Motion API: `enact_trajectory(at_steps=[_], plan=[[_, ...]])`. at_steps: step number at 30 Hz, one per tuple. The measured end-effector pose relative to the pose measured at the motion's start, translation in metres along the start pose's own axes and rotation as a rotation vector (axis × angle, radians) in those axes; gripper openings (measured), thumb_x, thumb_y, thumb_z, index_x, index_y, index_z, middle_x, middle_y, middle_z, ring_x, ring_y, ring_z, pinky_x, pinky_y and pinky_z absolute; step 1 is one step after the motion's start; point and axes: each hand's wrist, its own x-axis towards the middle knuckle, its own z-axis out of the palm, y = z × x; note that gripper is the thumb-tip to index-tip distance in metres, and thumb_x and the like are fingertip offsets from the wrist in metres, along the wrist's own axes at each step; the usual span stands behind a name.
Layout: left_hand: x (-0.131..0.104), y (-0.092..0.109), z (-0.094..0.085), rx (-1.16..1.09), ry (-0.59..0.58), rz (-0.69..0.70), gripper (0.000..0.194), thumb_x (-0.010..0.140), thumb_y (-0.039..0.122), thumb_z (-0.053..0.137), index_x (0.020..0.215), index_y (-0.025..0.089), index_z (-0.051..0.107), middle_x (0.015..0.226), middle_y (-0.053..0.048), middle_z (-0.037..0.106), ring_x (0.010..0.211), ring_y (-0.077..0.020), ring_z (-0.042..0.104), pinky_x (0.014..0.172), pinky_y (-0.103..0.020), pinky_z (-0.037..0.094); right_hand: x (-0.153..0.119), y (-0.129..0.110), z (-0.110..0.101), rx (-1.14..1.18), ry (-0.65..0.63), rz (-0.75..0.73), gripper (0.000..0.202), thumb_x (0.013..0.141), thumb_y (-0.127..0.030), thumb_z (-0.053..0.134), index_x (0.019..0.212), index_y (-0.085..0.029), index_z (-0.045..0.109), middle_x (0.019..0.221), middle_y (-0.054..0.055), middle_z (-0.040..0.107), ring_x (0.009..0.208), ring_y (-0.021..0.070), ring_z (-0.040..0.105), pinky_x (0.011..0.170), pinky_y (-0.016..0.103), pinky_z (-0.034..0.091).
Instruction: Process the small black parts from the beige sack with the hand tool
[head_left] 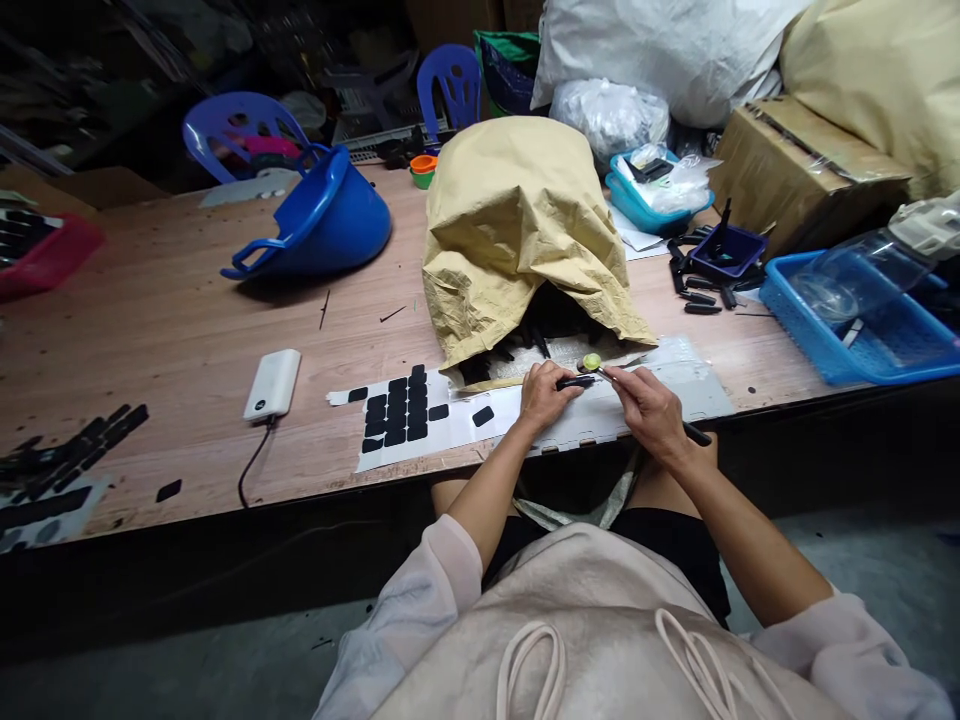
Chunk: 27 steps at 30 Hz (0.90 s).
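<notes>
A: State the position of the part.

B: The part is in the left hand, above the board and in front of the mouth of the bag.

A: State the condition of each hand.

B: Left hand: fingers pinched closed on 1 end of the part. Right hand: fingers closed around the tool. The yellow-green tip is near the part; contact cannot be confirmed.

A: How far along is the work?

B: Judged from the layout, 1 part is in process and is not complete. More dark pieces lie inside the bag mouth and probably remain to be handled. Black pads sit in rows on the sheet; 1 pad lies apart. Loose pieces lie beside the purple tray. Whether these are finished cannot be determined.

A: Report brands, labels and writing.

B: 0 legible. The power bank carries 1 dark mark, too small to read. The carton shows no readable text.
</notes>
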Motion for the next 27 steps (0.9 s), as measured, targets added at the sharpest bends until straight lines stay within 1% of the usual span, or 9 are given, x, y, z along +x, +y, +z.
enact_trajectory(at_steps=[3,6,11,15,18,21,24,27], plan=[[0.0,0.001,-0.001,0.011,-0.008,0.007,0.01,0.086,0.026,0.085,0.094,0.027,0.079,0.1,-0.002,0.07,0.105,-0.0238,0.059,0.098,-0.039,0.046,-0.005,-0.01,0.006,-0.07,-0.044,-0.037,0.038,0.108,-0.029,0.048,0.135,-0.033,0.073,0.094,0.004,0.069,0.083,0.0164,0.066,0.072,0.026,0.048],[0.0,0.002,-0.002,0.013,-0.01,0.0,0.007,0.087,0.028,0.084,0.092,0.027,0.079,0.098,-0.002,0.069,0.105,-0.0236,0.059,0.099,-0.039,0.046,-0.007,-0.01,0.008,-0.153,-0.08,-0.048,0.037,0.106,-0.026,0.05,0.131,-0.034,0.076,0.087,0.002,0.067,0.075,0.015,0.062,0.064,0.026,0.043],[-0.001,0.003,-0.001,-0.01,-0.001,0.001,0.01,0.085,0.024,0.085,0.094,0.027,0.08,0.099,-0.002,0.071,0.106,-0.0235,0.06,0.101,-0.039,0.047,-0.007,-0.003,0.001,-0.156,-0.025,-0.011,0.039,0.108,-0.03,0.046,0.135,-0.033,0.074,0.094,0.004,0.07,0.082,0.0153,0.064,0.067,0.025,0.044],[-0.001,0.001,0.0,-0.007,0.013,0.014,0.011,0.085,0.025,0.084,0.095,0.027,0.08,0.099,-0.002,0.072,0.106,-0.0244,0.061,0.101,-0.04,0.048,-0.007,0.007,0.0,-0.147,-0.07,-0.019,0.039,0.106,-0.031,0.047,0.132,-0.034,0.076,0.09,0.004,0.069,0.08,0.0169,0.064,0.064,0.027,0.043],[0.0,0.0,0.0,-0.007,0.007,0.022,0.011,0.085,0.026,0.084,0.096,0.027,0.08,0.099,-0.002,0.071,0.106,-0.0247,0.06,0.1,-0.04,0.048,0.005,0.021,0.001,-0.156,-0.059,-0.016,0.038,0.106,-0.035,0.048,0.131,-0.034,0.076,0.093,0.005,0.07,0.083,0.0179,0.065,0.064,0.028,0.042],[-0.001,-0.001,0.0,0.004,0.006,0.026,0.012,0.085,0.026,0.083,0.096,0.026,0.079,0.099,-0.003,0.071,0.107,-0.0249,0.06,0.1,-0.041,0.048,0.024,0.045,0.0,-0.195,-0.032,-0.029,0.039,0.107,-0.039,0.045,0.129,-0.031,0.076,0.097,0.006,0.072,0.087,0.0198,0.065,0.066,0.03,0.041],[-0.002,-0.001,0.001,0.01,0.009,0.023,0.012,0.084,0.026,0.084,0.096,0.026,0.079,0.098,-0.003,0.07,0.105,-0.0247,0.06,0.099,-0.04,0.049,0.039,0.072,-0.002,-0.227,-0.084,-0.097,0.038,0.107,-0.04,0.046,0.12,-0.028,0.08,0.095,0.008,0.071,0.086,0.0213,0.062,0.071,0.032,0.041],[0.0,-0.003,0.001,0.009,0.004,0.023,0.013,0.084,0.026,0.085,0.096,0.025,0.079,0.098,-0.003,0.07,0.104,-0.0248,0.06,0.099,-0.04,0.049,0.044,0.091,0.0,-0.236,-0.123,-0.174,0.038,0.107,-0.04,0.047,0.114,-0.026,0.081,0.093,0.009,0.071,0.085,0.0224,0.058,0.078,0.034,0.042]])
